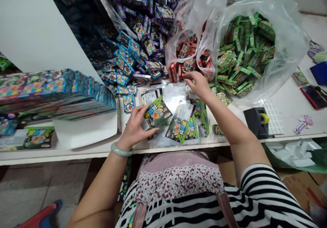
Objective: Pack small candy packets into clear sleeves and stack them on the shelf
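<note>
My left hand (135,126) grips a green printed packet (156,112) near the table's front edge, just above several similar packets and clear sleeves (182,119) lying flat. My right hand (198,84) reaches forward to the small red boxes (185,63) spilling from a clear plastic bag; its fingers curl at the pile's edge, and I cannot see whether they hold anything.
Blue and purple boxes (139,41) are heaped at the back centre. A big clear bag of green boxes (245,51) sits to the right. Stacked blue packs (58,90) lie at left. A black tape dispenser (258,120), a phone (313,97) and a white board (33,27) are nearby.
</note>
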Demonstrator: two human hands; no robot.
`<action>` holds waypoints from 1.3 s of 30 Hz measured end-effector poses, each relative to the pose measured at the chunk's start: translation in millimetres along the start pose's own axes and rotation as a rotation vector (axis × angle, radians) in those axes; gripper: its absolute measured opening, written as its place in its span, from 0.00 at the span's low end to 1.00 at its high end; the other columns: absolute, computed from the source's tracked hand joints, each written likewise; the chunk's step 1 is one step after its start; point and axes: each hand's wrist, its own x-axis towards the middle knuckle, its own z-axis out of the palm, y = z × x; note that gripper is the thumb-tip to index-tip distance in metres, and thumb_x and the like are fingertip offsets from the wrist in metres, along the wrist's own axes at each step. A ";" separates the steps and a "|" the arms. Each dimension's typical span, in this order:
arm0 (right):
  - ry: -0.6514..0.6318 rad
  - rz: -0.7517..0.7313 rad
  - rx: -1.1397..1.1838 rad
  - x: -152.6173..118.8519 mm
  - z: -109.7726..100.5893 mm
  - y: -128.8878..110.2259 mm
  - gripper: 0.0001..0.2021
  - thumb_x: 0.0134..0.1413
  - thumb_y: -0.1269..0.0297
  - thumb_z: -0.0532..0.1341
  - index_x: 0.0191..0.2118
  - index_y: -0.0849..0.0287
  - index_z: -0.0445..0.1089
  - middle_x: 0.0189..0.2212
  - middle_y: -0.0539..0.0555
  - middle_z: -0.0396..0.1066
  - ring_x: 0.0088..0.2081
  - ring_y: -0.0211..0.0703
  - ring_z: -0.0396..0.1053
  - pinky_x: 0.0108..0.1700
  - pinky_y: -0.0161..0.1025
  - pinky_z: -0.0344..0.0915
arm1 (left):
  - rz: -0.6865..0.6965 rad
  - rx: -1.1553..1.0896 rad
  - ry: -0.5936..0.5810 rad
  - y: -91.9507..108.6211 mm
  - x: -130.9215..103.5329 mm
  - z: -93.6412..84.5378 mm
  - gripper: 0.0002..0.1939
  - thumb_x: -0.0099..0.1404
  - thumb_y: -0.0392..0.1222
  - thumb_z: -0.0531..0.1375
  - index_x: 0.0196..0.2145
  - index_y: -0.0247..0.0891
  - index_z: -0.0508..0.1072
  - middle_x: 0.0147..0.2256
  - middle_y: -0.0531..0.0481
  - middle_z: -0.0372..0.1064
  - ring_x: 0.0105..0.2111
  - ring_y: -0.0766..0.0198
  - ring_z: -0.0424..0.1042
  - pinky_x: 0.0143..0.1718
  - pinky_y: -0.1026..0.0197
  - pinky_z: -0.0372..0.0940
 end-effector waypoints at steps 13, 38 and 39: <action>-0.011 0.133 -0.411 50.9 27.9 39.4 0.34 0.59 0.70 0.57 0.70 0.66 0.52 0.72 0.66 0.45 0.72 0.62 0.44 0.68 0.62 0.53 | -0.051 -0.019 -0.022 -6.6 -6.3 0.7 0.46 0.60 0.54 0.67 0.69 0.53 0.50 0.55 0.43 0.58 0.57 0.45 0.64 0.60 0.37 0.64; -0.499 -0.256 0.033 -21.9 -14.6 -12.9 0.12 0.63 0.66 0.60 0.50 0.56 0.73 0.55 0.58 0.72 0.57 0.49 0.66 0.60 0.51 0.61 | -0.042 -0.012 0.069 -10.9 -15.6 0.3 0.46 0.56 0.60 0.69 0.67 0.47 0.57 0.54 0.40 0.62 0.56 0.44 0.66 0.59 0.37 0.66; -0.366 -0.158 -0.043 -32.4 -15.3 -14.9 0.13 0.63 0.63 0.60 0.51 0.57 0.72 0.55 0.61 0.71 0.58 0.53 0.65 0.60 0.53 0.61 | -0.055 -0.010 0.073 -12.5 -17.7 -0.2 0.46 0.56 0.60 0.69 0.67 0.47 0.57 0.55 0.39 0.62 0.56 0.43 0.66 0.59 0.37 0.66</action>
